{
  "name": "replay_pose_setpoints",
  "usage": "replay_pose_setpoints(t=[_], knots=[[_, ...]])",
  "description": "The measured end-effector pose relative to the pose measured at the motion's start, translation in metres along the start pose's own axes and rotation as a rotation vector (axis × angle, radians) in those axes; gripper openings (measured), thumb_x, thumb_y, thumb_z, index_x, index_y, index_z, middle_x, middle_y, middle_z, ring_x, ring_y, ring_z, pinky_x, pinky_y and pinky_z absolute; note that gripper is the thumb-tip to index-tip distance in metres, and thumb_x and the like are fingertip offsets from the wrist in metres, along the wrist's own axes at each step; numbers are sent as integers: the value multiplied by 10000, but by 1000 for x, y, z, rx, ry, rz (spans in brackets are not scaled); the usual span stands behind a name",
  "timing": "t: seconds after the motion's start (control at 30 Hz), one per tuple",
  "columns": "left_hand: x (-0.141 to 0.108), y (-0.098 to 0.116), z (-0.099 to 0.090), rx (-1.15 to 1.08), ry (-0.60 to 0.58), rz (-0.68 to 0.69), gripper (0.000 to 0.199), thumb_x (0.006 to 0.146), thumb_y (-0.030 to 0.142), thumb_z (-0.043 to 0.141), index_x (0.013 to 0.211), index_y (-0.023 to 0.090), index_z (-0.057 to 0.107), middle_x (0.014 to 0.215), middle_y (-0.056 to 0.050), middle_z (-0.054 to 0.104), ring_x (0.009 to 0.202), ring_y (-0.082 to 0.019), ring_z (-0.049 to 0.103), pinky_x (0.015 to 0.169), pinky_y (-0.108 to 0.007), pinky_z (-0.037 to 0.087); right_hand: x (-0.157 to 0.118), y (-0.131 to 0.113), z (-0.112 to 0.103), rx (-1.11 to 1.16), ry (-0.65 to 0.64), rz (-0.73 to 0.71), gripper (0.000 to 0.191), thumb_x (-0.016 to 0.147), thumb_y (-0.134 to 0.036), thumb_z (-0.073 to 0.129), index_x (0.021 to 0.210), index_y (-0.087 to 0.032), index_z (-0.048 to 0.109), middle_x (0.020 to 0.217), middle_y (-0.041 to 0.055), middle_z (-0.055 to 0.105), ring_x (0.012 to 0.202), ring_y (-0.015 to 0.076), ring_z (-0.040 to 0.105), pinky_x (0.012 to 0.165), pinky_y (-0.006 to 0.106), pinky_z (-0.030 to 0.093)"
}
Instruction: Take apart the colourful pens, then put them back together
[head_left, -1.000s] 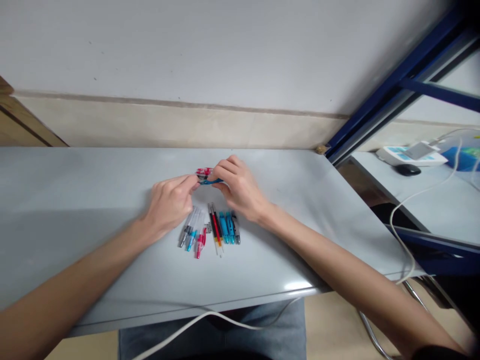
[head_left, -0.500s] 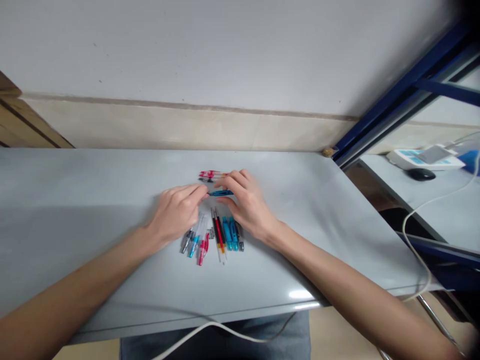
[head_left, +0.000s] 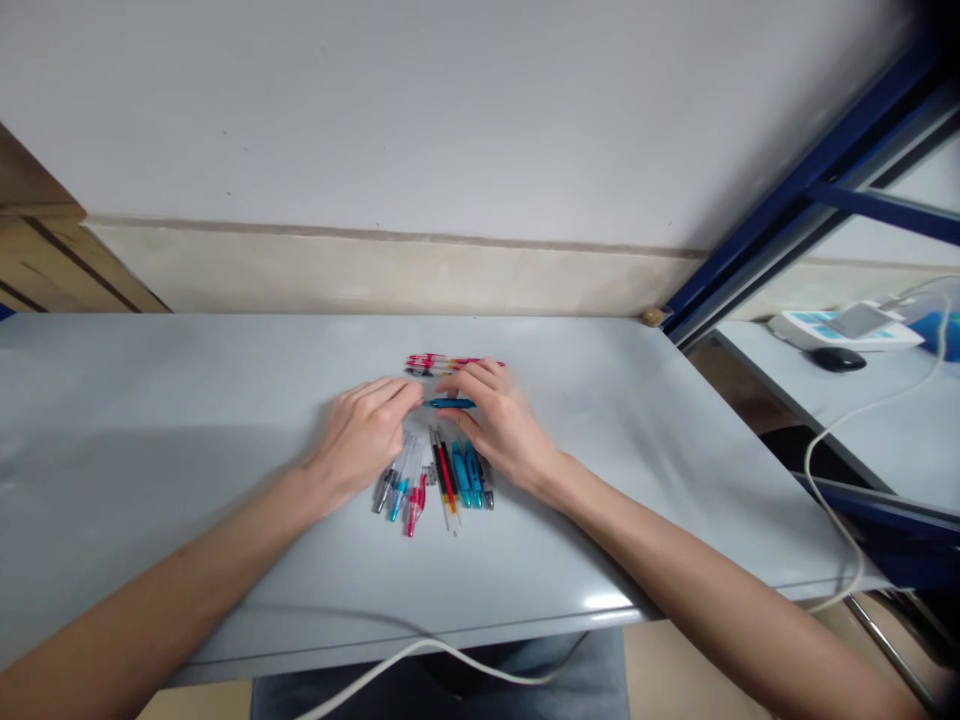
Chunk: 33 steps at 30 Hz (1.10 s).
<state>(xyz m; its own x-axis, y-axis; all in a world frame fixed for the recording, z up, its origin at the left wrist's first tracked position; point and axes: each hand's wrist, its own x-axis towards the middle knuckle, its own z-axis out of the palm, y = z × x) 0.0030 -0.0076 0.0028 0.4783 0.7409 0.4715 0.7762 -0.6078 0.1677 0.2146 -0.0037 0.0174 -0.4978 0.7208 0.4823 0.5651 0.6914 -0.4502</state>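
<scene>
My left hand [head_left: 367, 432] pinches one end of a blue pen [head_left: 452, 403]; my right hand [head_left: 504, 420], loosely curled, has the other. Toward the table's [head_left: 660, 440] front edge lie clear tubes [head_left: 400, 487], refills [head_left: 448, 478], blue barrels [head_left: 466, 478]; toward its back edge, red pieces [head_left: 424, 359].

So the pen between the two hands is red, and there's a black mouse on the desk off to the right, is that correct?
Not quite: the pen between the left hand and the right hand is blue, not red, as the head view shows. The black mouse is indeed on the desk off to the right.
</scene>
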Motion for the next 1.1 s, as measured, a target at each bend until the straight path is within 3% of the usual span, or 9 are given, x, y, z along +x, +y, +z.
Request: replay_pose_setpoints(t=[0.17, 0.37, 0.53, 0.7, 0.8, 0.93, 1.1], knots=[[-3, 0, -1, -52, 0, -24, 286, 888, -9, 423, 920, 198, 619, 886, -30, 694, 843, -205, 648, 744, -313, 452, -1, 3, 2, -39, -84, 23, 239, 1059, -245, 491, 1050, -159, 714, 890, 82, 720, 871, 233, 552, 836, 375, 422], [-4, 2, -4, -85, -67, -38, 299, 887, -34, 436, 941, 205, 608, 912, -12, 706, 831, -181, 658, 720, -294, 434, -4, 6, 4, -11, 3, 1, 137, 1009, -202, 585, 1029, -179, 718, 915, 73, 719, 911, 241, 524, 840, 380, 424], [-3, 5, -4, -87, -86, -67, 226, 956, 42, 461, 894, 205, 605, 867, -10, 688, 792, -174, 644, 678, -297, 405, -4, 3, 2, -6, 17, -20, 116, 982, -156, 608, 969, -184, 721, 871, 66, 696, 908, 244, 517, 850, 390, 438], [-3, 6, -5, -91, -118, -89, 242, 932, 20, 457, 841, 200, 591, 840, -11, 677, 777, -169, 637, 682, -290, 403, -3, 0, 0, -28, -47, 8, 100, 990, -209, 617, 988, -180, 713, 884, 76, 694, 915, 251, 530, 839, 396, 450], [-2, 5, -7, -73, -131, -92, 242, 923, 15, 461, 847, 199, 598, 848, -13, 680, 786, -168, 640, 684, -284, 396, -2, -2, 0, -39, -92, 21, 200, 1038, -291, 547, 1086, -178, 705, 951, 83, 705, 919, 242, 546, 853, 395, 444], [-1, 7, -9, -56, -141, -96, 234, 1011, 138, 441, 875, 200, 620, 830, -13, 667, 751, -162, 618, 674, -282, 394, -2, -2, 1, -66, -96, 31, 268, 1067, -240, 464, 1023, -168, 718, 896, 81, 692, 897, 237, 524, 845, 384, 427], [-2, 7, -7, -31, -137, -49, 222, 1055, 337, 476, 1019, 216, 659, 914, -17, 681, 793, -167, 631, 686, -284, 409, -3, 0, 3, 9, -34, 0, 143, 1010, -162, 557, 928, -176, 673, 898, 73, 668, 916, 243, 510, 836, 371, 431]])
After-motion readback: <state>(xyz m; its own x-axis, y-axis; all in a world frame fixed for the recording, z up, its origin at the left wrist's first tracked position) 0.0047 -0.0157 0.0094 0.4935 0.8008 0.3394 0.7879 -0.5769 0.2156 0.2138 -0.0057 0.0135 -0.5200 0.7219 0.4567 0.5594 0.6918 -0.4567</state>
